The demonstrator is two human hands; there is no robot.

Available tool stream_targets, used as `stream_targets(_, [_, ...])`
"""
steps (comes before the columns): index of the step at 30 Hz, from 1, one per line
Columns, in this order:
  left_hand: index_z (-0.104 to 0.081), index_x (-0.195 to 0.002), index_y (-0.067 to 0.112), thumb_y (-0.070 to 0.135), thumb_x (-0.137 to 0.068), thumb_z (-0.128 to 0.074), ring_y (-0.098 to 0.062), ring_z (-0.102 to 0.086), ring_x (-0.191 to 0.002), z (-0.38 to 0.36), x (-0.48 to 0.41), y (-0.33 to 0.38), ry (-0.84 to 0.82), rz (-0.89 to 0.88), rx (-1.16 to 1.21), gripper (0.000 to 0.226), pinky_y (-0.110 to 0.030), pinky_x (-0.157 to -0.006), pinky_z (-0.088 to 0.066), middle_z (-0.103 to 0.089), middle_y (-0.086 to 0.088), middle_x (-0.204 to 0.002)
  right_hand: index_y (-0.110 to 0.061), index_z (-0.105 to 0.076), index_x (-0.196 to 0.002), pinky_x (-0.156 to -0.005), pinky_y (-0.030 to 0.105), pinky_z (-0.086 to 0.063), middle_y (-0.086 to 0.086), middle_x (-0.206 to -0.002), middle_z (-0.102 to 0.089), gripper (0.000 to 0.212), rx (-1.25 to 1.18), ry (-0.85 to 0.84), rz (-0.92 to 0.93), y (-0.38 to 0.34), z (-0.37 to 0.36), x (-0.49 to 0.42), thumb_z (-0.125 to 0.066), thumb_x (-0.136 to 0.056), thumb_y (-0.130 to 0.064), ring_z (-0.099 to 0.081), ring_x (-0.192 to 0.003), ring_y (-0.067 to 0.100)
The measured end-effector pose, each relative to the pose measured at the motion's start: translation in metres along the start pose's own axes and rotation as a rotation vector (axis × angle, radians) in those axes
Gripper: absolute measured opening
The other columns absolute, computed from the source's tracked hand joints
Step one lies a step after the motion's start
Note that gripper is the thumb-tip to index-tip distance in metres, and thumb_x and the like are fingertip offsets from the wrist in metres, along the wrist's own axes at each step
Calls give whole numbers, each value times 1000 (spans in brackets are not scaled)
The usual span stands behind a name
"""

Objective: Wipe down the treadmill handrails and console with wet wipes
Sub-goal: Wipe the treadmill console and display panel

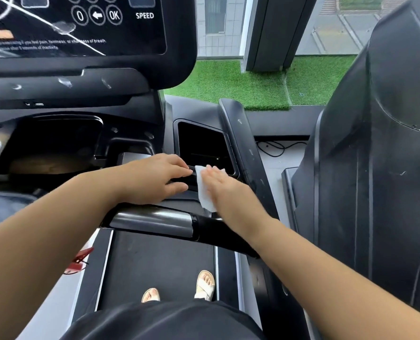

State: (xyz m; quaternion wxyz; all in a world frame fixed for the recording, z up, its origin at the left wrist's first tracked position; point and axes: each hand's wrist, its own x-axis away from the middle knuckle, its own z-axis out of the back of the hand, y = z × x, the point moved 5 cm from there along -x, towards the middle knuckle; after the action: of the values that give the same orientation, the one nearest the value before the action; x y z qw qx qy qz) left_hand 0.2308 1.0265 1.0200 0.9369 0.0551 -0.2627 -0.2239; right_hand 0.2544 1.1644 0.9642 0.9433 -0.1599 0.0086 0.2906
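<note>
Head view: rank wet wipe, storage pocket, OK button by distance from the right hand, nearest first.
1. Wet wipe: directly under the right hand, pressed flat.
2. Storage pocket: just ahead of the hand, sunk into the deck.
3. OK button: high on the console panel, far up and to the left.

The console [81, 25] fills the upper left of the frame, and below and right of it, at centre, a recessed compartment [204, 146] sits just left of the handrail [243, 148], which runs from upper centre toward the lower right. Just below the compartment, the left hand [155, 179] lies on the console ledge, just beside the wet wipe [204, 192], which lies under the right hand [224, 190]. A crossbar [155, 220] lies below both hands and above the belt [159, 261] at lower centre.
</note>
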Motion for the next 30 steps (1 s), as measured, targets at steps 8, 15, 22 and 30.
stream_targets(8, [-36,-146,27,41,-98,-42,-5,-24,-135,10,9,-19,-21,11,-137,50,-25,-113,-20,-32,13,-147,0,-58,-73,-48,39,-52,10,-81,-53,18,-105,175,-158,20,12,6,-76,-72,0,-54,-73,26])
stream_targets(15, [-7,-153,27,46,-101,-23,-7,7,-146,3,12,-17,-211,4,-336,57,-28,-118,4,0,12,-160,-5,-68,-88,-50,26,-47,3,-70,-52,40,-76,191,-97,8,10,-1,-82,-53,9,-52,-64,22])
stream_targets(22, [1,-153,27,48,-101,-21,-8,12,-145,5,12,-19,-270,-28,-396,60,-29,-115,8,9,10,-159,-9,-68,-107,-73,17,-47,-13,-84,-59,29,-301,132,-47,-14,10,-18,-56,-82,-3,-48,-75,0])
stream_targets(30, [6,-152,25,51,-100,-25,-15,22,-144,25,20,-56,-261,73,-419,66,-34,-118,5,25,3,-156,4,-65,-111,-74,41,-59,16,-110,-68,35,-121,36,72,-16,15,-12,-55,-78,2,-67,-99,32])
